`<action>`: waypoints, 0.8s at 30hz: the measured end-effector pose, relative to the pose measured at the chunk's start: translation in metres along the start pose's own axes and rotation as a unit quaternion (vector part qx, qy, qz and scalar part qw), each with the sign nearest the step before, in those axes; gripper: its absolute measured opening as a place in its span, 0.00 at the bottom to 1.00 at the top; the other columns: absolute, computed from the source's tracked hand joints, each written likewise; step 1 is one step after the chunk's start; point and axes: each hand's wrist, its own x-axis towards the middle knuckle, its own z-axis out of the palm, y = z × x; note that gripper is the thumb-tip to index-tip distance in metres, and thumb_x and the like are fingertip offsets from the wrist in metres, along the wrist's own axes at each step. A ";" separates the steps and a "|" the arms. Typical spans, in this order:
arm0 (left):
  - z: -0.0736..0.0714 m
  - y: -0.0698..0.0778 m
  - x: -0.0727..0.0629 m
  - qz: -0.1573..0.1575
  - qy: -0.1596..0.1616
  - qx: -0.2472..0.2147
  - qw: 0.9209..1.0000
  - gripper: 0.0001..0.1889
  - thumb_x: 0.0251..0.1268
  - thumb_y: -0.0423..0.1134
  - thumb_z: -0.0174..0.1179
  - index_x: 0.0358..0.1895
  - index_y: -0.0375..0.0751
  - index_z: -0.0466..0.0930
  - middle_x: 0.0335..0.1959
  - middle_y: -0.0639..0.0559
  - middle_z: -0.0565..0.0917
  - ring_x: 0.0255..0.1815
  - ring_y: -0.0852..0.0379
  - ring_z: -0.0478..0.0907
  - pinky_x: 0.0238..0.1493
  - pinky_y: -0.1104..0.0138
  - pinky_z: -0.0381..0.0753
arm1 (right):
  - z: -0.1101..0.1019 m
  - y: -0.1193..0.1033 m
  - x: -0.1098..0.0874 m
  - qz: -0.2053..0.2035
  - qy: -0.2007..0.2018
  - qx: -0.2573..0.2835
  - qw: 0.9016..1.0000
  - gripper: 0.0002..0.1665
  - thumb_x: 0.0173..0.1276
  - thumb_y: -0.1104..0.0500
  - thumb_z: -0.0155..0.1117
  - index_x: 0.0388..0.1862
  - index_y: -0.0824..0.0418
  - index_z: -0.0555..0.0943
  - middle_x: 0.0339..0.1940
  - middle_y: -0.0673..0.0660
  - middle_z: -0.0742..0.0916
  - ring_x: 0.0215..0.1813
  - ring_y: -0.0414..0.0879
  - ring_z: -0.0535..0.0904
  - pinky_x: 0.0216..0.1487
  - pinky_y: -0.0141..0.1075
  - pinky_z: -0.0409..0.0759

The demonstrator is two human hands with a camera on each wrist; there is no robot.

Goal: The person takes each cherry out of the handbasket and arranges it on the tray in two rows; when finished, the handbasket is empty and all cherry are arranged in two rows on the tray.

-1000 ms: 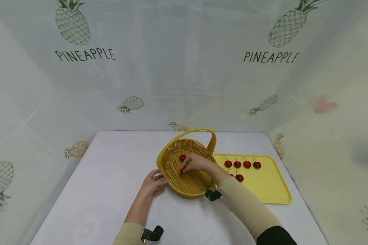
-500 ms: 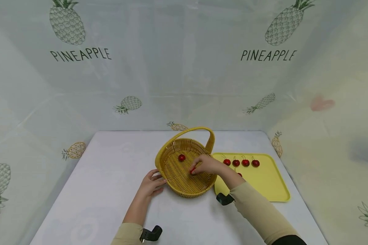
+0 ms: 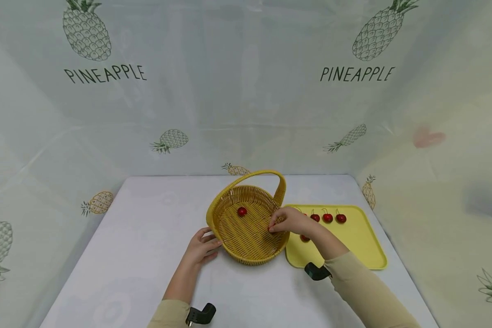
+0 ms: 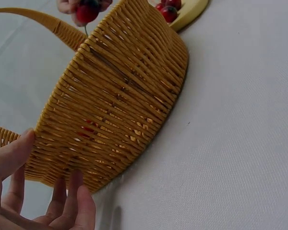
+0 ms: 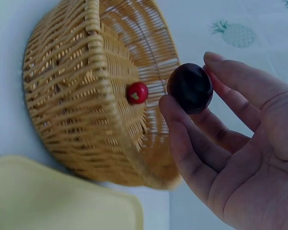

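A dark red cherry point(image 5: 189, 88) is pinched between the thumb and fingertips of my right hand point(image 3: 289, 220). This hand is over the right side of a yellow wicker basket point(image 3: 248, 241). Another cherry point(image 3: 242, 211) lies on the basket floor. At the basket's left side is my left hand point(image 3: 202, 248), its fingers spread and relaxed. In the left wrist view the thumb point(image 4: 21, 148) meets the rim and the other fingers lie against the outer wall. The basket's handle point(image 3: 266, 172) arches up behind.
A yellow tray point(image 3: 352, 255) stands to the right of the basket on the white table point(image 3: 147, 218). Several stemmed cherries point(image 3: 328, 217) lie on it, partly hidden by the right hand and forearm. A pineapple-print sheet point(image 3: 246, 105) hangs behind.
My right hand has moved right, from above the basket's middle toward its right rim, with the cherry still pinched. The left hand, the basket and the cherry inside it keep their places.
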 end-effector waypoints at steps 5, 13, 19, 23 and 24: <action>0.000 0.000 0.000 0.001 0.001 -0.003 1.000 0.31 0.57 0.25 0.67 0.65 0.36 0.67 0.56 0.36 0.75 0.42 0.52 0.83 0.45 0.49 0.78 | -0.010 0.001 -0.014 0.000 0.006 0.016 1.000 0.04 0.66 0.60 0.69 0.33 0.59 0.85 0.38 0.53 0.84 0.39 0.47 0.80 0.40 0.42 0.80; 0.000 0.001 -0.002 0.002 -0.010 -0.005 1.000 0.33 0.56 0.27 0.69 0.66 0.37 0.66 0.58 0.35 0.74 0.43 0.52 0.82 0.46 0.49 0.77 | -0.022 0.012 -0.030 0.012 0.020 0.036 0.999 0.06 0.66 0.61 0.68 0.36 0.63 0.84 0.35 0.55 0.86 0.36 0.54 0.83 0.41 0.48 0.81; 0.000 0.001 -0.002 -0.002 -0.007 -0.007 1.000 0.32 0.57 0.26 0.68 0.66 0.37 0.66 0.57 0.36 0.74 0.42 0.53 0.82 0.44 0.51 0.78 | -0.029 0.025 -0.044 0.027 0.049 0.043 0.998 0.05 0.66 0.60 0.68 0.35 0.62 0.84 0.35 0.54 0.86 0.35 0.53 0.82 0.37 0.44 0.79; 0.000 0.001 -0.001 -0.003 -0.004 -0.006 1.000 0.32 0.56 0.26 0.68 0.66 0.37 0.67 0.57 0.36 0.74 0.41 0.53 0.82 0.44 0.51 0.78 | -0.031 0.033 -0.053 0.051 0.075 0.046 0.995 0.07 0.65 0.58 0.69 0.35 0.62 0.84 0.35 0.55 0.85 0.33 0.53 0.80 0.32 0.42 0.76; 0.000 0.000 -0.001 -0.003 -0.003 -0.006 1.000 0.32 0.56 0.26 0.68 0.66 0.37 0.67 0.57 0.36 0.75 0.41 0.53 0.82 0.44 0.51 0.78 | -0.031 0.035 -0.055 0.057 0.081 0.045 0.994 0.07 0.65 0.58 0.69 0.35 0.61 0.84 0.36 0.55 0.84 0.34 0.53 0.79 0.33 0.43 0.76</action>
